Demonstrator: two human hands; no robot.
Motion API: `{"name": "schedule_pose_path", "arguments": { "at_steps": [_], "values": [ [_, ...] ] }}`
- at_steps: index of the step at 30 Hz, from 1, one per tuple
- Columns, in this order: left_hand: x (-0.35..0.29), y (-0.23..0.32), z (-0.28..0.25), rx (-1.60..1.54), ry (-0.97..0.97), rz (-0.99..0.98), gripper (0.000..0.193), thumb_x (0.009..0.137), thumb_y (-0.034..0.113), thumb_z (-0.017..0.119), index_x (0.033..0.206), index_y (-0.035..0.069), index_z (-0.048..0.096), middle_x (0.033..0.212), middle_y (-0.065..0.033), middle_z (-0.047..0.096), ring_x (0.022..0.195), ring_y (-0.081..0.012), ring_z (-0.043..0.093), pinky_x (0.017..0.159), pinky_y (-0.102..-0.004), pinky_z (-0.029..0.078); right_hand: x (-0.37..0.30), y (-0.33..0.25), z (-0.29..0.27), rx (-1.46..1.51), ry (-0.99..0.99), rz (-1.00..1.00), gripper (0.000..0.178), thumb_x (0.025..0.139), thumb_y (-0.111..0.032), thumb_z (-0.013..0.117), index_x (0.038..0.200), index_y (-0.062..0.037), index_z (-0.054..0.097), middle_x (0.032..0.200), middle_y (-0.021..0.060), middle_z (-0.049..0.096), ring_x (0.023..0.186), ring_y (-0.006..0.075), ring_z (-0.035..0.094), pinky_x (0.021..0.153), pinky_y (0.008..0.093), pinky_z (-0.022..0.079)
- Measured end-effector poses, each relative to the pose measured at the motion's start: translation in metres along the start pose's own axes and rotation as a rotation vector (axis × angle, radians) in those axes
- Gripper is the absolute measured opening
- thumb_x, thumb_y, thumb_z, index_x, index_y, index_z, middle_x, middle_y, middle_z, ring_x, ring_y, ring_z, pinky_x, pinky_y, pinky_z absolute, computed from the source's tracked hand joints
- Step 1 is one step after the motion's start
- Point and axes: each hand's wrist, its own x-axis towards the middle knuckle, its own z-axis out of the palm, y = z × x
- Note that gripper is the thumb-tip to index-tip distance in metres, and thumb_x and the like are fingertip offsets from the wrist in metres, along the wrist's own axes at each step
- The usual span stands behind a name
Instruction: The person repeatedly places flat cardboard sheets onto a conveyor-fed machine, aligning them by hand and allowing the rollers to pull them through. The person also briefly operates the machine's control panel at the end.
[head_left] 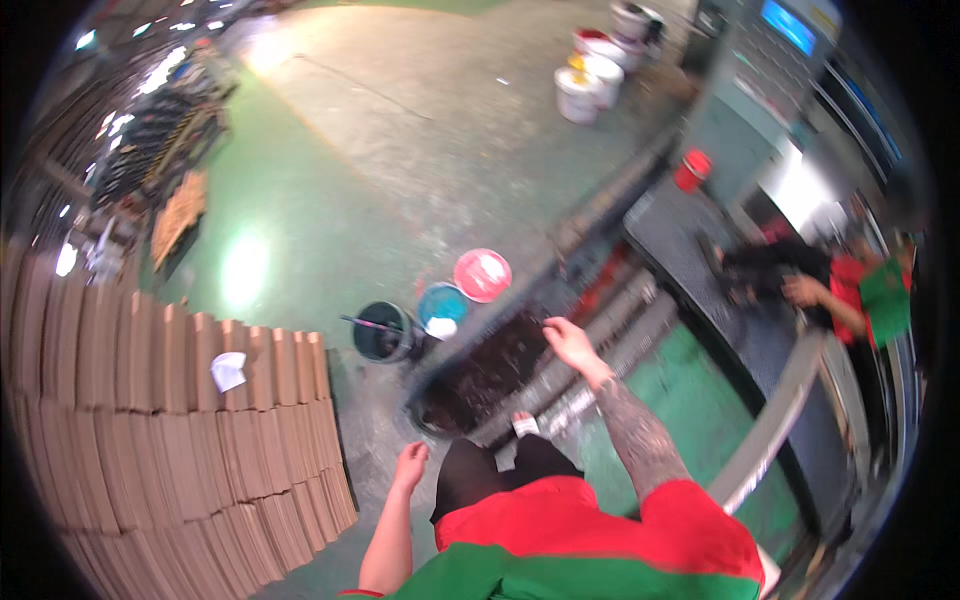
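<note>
My right hand (570, 343) is stretched forward over a long dark metal trough (480, 370). Its fingers look curled in, and nothing shows in them. Lower and to the left, beside my thigh, hangs my left hand (411, 465), loosely closed with no object visible in it. Between that hand and the trough's outer side stands a dark bucket (382, 333) with a stick leaning in it. Beyond the bucket are a teal tub (443, 309) and a pink-red round lid or tub (482, 275). Both hands are slightly blurred.
Stacked cardboard sheets (190, 450) fill the left side, with a white paper (228, 371) on them. White buckets (585, 90) stand far back. A machine cabinet (745, 100) with a screen, a red container (692, 170), a dark platform (690, 225) and another person (850, 290) are at right.
</note>
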Motion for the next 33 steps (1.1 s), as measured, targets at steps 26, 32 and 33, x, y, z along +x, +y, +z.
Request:
{"name": "schedule_pose_path", "arguments": {
  "at_steps": [26,32,33],
  "values": [
    [0.615,0.387,-0.268,0.247,-0.115,-0.054,0.031,0.097,0.029,0.057,0.082,0.004,0.066,0.07,-0.0084,0.063,0.057,-0.0206,0.058,0.049,-0.038,0.045,0.078,-0.078,0.103,-0.634,-0.069,1.186,0.036,0.094,-0.034,0.065,0.119,-0.0108,0.076,0.117,0.0155,0.077,0.109,0.0356,0.074,0.091,0.0566,0.056],
    [0.712,0.551,-0.199,0.084,-0.077,0.14,0.033,0.102,0.029,0.06,0.119,0.001,0.066,0.088,-0.0043,0.069,0.078,-0.0143,0.062,0.064,-0.0313,0.05,0.196,-0.099,0.05,-0.081,0.307,0.85,0.046,0.095,-0.04,0.065,0.123,-0.0037,0.071,0.114,0.0205,0.075,0.112,0.0388,0.07,0.098,0.0468,0.055],
    [0.719,0.569,-0.177,0.11,-0.151,0.253,0.035,0.102,0.03,0.061,0.121,0.001,0.066,0.091,-0.0057,0.071,0.081,-0.0159,0.064,0.068,-0.0326,0.052,0.212,-0.095,0.043,-0.08,0.324,0.808,0.047,0.095,-0.04,0.065,0.123,-0.0034,0.071,0.114,0.0208,0.075,0.111,0.0388,0.07,0.098,0.0467,0.055]
  ]
}}
